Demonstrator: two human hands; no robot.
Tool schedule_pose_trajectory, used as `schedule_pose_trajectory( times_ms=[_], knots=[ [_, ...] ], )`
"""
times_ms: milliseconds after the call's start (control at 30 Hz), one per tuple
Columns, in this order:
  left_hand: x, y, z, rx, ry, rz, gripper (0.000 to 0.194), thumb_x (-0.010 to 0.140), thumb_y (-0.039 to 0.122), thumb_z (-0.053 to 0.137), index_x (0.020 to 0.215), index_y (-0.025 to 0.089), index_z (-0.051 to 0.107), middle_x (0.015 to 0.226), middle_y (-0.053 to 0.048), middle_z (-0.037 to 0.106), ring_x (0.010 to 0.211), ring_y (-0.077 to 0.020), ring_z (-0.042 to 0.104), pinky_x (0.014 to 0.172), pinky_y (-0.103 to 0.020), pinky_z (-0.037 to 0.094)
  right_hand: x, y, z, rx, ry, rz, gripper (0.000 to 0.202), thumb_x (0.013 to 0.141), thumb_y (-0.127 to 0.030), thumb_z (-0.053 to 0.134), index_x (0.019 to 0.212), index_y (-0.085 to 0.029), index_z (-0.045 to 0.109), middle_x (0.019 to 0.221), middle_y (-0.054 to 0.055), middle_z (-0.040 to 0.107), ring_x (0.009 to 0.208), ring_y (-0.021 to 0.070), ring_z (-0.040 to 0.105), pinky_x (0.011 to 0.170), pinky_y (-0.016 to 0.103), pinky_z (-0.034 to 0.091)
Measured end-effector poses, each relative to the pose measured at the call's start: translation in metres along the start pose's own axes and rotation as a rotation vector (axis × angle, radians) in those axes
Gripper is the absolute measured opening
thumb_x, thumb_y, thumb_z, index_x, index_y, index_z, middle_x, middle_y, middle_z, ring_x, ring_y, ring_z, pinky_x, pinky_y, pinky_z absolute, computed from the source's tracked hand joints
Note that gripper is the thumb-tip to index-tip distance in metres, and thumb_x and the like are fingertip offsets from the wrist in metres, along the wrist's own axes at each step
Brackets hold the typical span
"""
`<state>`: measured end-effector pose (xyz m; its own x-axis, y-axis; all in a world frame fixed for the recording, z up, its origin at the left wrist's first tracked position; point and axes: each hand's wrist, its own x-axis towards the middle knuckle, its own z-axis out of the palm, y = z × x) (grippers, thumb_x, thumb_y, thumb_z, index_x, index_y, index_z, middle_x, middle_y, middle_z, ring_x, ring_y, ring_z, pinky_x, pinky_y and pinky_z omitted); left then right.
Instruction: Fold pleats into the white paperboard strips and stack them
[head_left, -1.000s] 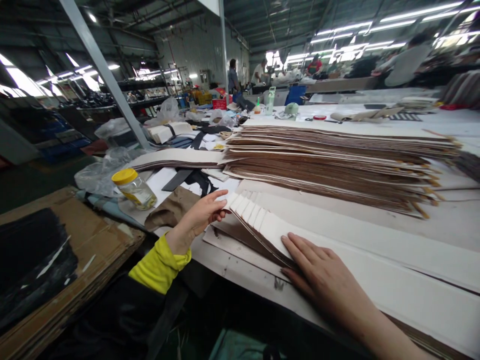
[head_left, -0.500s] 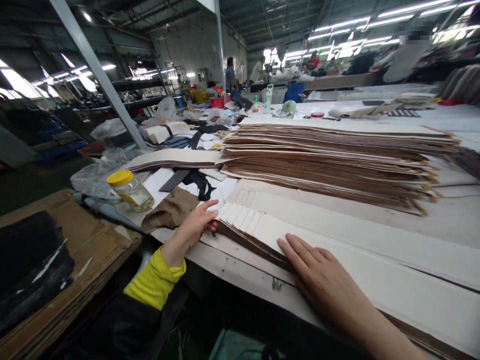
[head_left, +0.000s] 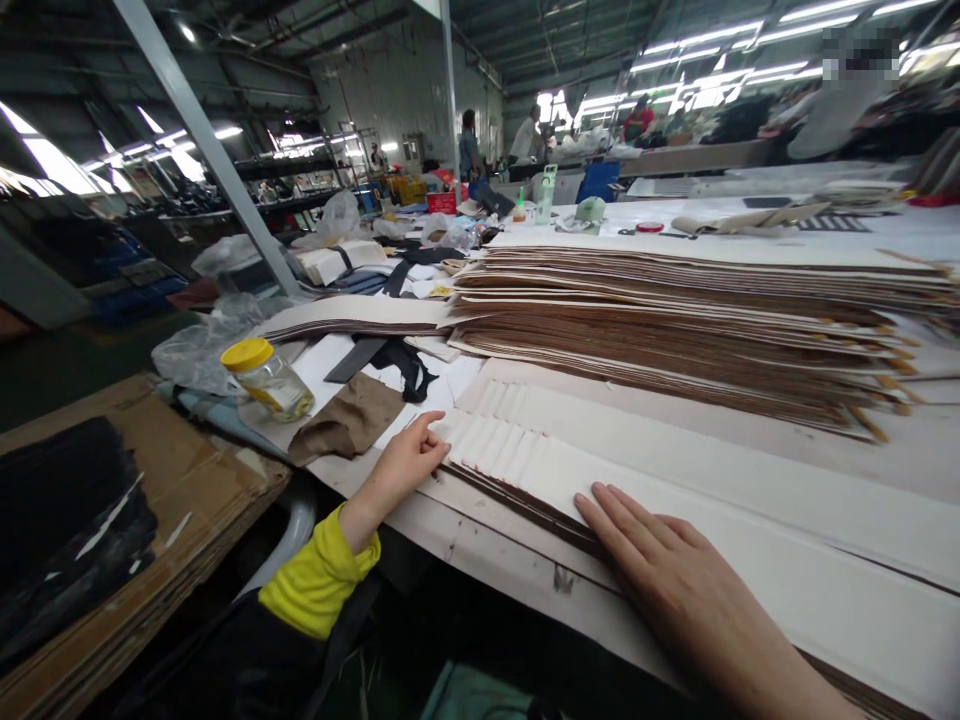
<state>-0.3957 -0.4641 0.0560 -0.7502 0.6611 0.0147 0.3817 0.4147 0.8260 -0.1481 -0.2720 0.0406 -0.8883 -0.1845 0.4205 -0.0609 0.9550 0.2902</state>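
Two stacks of long white strips with brown undersides lie along the table's front edge; the near stack [head_left: 675,545] is topped by a strip with a row of raised pleats at its left end. At that end my left hand [head_left: 409,455], in a yellow cuff, has its fingers curled in, thumb and forefinger pinching the strip's edge. The exact grip is partly hidden. My right hand [head_left: 667,560] lies flat on the near stack, right of the pleats, fingers stretched out. Just behind is the other pleated strip [head_left: 637,435].
A tall pile of white and brown strips [head_left: 675,330] stands behind. To the left are a yellow-lidded jar [head_left: 268,380], a brown fabric scrap [head_left: 349,415] and black scraps [head_left: 409,365]. Cardboard [head_left: 202,480] lies at lower left. A metal post [head_left: 210,150] rises beyond. People work farther back.
My left fingers have drawn closer together at the strip's end, and the stack's left end lies flatter. The right hand stays flat on the stack. The whole view has shifted slightly.
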Motion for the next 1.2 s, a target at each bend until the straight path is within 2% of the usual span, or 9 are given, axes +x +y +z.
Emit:
schedule_pose_trajectory(
  times_ms=[167,267,367,467,633,733,967,1100,1200],
  knots=[
    [0.0,-0.003,0.003,-0.056,0.011,-0.021,0.044,0.072,0.024,0.053,0.114,0.016,0.043,0.063,0.006,0.049,0.054,-0.01,0.05,0.054,-0.021,0.04,0.005,-0.002,0.0,0.003,-0.009,-0.015,0.051,0.076,0.001,0.029,0.124,-0.008,0.043,0.122,0.016,0.053,0.108,0.0241,0.053,0.072,0.035,0.049],
    [0.002,-0.004,0.002,0.008,0.032,-0.015,0.044,0.072,0.023,0.052,0.114,0.016,0.043,0.064,0.006,0.048,0.052,-0.0095,0.048,0.053,-0.021,0.039,0.007,-0.003,0.001,0.008,-0.019,-0.008,0.051,0.077,0.001,0.029,0.125,-0.009,0.043,0.124,0.015,0.052,0.109,0.0242,0.052,0.072,0.035,0.049],
    [0.009,-0.001,-0.006,0.124,0.046,0.017,0.042,0.066,0.022,0.057,0.107,0.015,0.053,0.069,0.004,0.048,0.054,-0.0099,0.046,0.056,-0.023,0.038,0.006,-0.003,0.002,0.054,-0.033,0.011,0.05,0.079,-0.002,0.03,0.126,-0.012,0.042,0.126,0.013,0.051,0.111,0.0232,0.051,0.074,0.036,0.048],
    [0.024,0.005,-0.018,0.154,0.044,0.032,0.031,0.06,0.021,0.063,0.09,0.016,0.063,0.074,0.001,0.051,0.061,-0.0121,0.047,0.062,-0.024,0.038,0.004,-0.002,0.004,0.107,-0.039,0.025,0.045,0.083,-0.009,0.032,0.126,-0.013,0.043,0.126,0.013,0.051,0.112,0.0227,0.049,0.076,0.036,0.047],
    [0.054,0.013,-0.021,0.076,-0.063,-0.013,0.008,0.058,0.018,0.063,0.065,0.017,0.064,0.066,-0.001,0.058,0.067,-0.0148,0.051,0.065,-0.024,0.038,0.002,-0.003,0.005,0.129,-0.011,0.069,0.043,0.083,-0.011,0.034,0.125,-0.012,0.044,0.125,0.013,0.051,0.112,0.0223,0.05,0.076,0.035,0.046],
    [0.062,0.013,-0.018,0.0,-0.097,-0.059,0.007,0.059,0.02,0.063,0.065,0.016,0.061,0.061,0.001,0.056,0.06,-0.0121,0.048,0.059,-0.023,0.036,0.002,-0.004,0.005,0.158,0.004,0.081,0.042,0.084,-0.014,0.036,0.125,-0.013,0.044,0.124,0.012,0.052,0.111,0.0218,0.051,0.076,0.035,0.046],
    [0.057,0.011,-0.022,-0.164,-0.174,-0.169,0.019,0.063,0.028,0.064,0.076,0.015,0.06,0.063,0.001,0.058,0.05,-0.0072,0.046,0.044,-0.018,0.027,0.0,-0.004,0.007,0.172,-0.01,0.101,0.042,0.085,-0.016,0.037,0.126,-0.014,0.044,0.126,0.012,0.051,0.114,0.0218,0.049,0.079,0.036,0.045],
    [0.052,0.014,-0.024,-0.234,-0.187,-0.217,0.014,0.059,0.024,0.069,0.064,0.014,0.06,0.049,0.006,0.048,0.043,-0.0053,0.037,0.041,-0.018,0.023,0.0,-0.004,0.008,0.179,-0.006,0.102,0.041,0.085,-0.017,0.038,0.125,-0.014,0.044,0.126,0.012,0.051,0.114,0.0217,0.049,0.079,0.036,0.045],
    [0.054,0.021,-0.025,-0.348,-0.198,-0.225,0.014,0.06,0.023,0.07,0.064,0.014,0.06,0.052,0.005,0.05,0.045,-0.005,0.04,0.043,-0.017,0.028,0.001,-0.003,0.007,0.18,-0.008,0.1,0.04,0.085,-0.018,0.039,0.124,-0.013,0.046,0.126,0.013,0.051,0.113,0.022,0.049,0.079,0.036,0.046]
  ],
)
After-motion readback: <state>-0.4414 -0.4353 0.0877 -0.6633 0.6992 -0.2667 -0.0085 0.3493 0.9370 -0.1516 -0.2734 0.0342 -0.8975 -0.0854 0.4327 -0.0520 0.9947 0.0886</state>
